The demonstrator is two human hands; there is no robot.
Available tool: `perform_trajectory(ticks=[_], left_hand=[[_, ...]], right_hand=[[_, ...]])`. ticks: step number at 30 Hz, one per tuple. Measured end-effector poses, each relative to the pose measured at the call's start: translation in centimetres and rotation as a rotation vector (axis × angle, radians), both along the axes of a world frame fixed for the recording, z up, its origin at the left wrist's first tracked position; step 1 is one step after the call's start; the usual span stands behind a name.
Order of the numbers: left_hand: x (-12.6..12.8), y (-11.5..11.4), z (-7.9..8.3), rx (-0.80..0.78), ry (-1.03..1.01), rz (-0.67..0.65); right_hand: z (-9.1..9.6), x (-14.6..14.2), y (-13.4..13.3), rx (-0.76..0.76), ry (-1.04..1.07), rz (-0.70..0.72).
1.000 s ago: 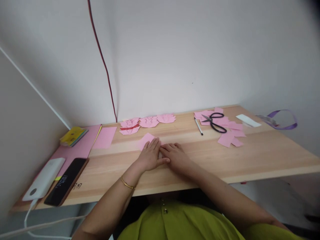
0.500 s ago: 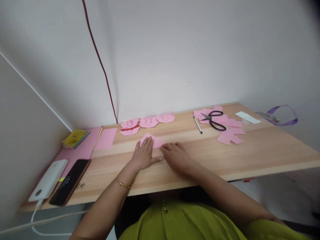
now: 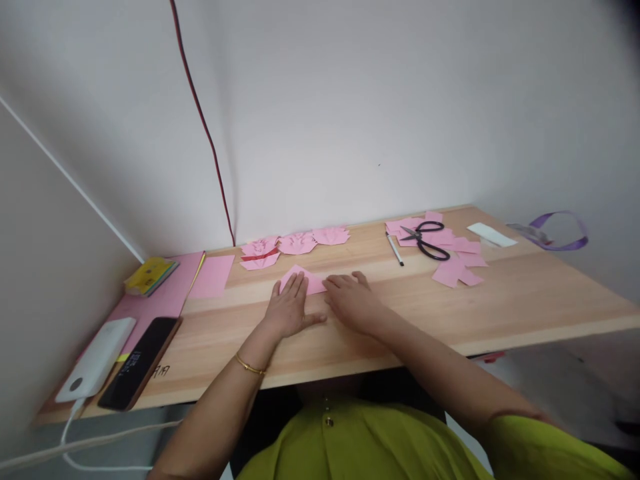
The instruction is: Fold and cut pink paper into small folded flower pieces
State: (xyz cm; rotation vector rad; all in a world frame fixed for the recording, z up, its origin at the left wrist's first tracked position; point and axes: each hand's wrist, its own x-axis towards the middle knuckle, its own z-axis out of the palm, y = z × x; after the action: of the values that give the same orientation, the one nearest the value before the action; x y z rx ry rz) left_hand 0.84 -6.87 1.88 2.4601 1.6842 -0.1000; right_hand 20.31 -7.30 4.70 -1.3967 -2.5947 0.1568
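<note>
A pink paper piece (image 3: 311, 283) lies flat on the wooden table (image 3: 500, 300) in front of me. My left hand (image 3: 289, 310) rests palm down on its left part, fingers spread. My right hand (image 3: 354, 301) presses flat on its right part, beside the left hand. Most of the paper is hidden under both hands. Neither hand grips anything.
Three folded pink paper shapes (image 3: 296, 243) line the back edge. Black scissors (image 3: 425, 240) lie on pink scraps (image 3: 456, 272) at the right, next to a pen (image 3: 396, 251). A pink sheet (image 3: 213, 275), notepad (image 3: 150, 275), phone (image 3: 139, 362) and power bank (image 3: 95, 359) sit at left.
My left hand slid a little to the left across the paper, then stayed. My right hand moved slightly farther from me on the paper. The view shifted a little.
</note>
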Motion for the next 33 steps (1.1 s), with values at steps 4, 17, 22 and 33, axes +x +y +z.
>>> perform_trajectory(ticks=[4, 17, 22, 33], left_hand=[[0.1, -0.1, 0.3, 0.008, 0.007, 0.001], [-0.1, 0.1, -0.3, -0.004, -0.033, 0.011], [0.1, 0.1, -0.2, -0.013, -0.036, 0.012], [-4.5, 0.2, 1.4, 0.072, -0.14, 0.23]], right_hand=[[-0.8, -1.6, 0.2, 0.005, -0.044, 0.141], [-1.4, 1.2, 0.2, 0.054, -0.093, 0.084], [-1.4, 1.2, 0.2, 0.059, -0.092, 0.081], [-0.9, 0.9, 1.0, 0.004, -0.117, 0.094]])
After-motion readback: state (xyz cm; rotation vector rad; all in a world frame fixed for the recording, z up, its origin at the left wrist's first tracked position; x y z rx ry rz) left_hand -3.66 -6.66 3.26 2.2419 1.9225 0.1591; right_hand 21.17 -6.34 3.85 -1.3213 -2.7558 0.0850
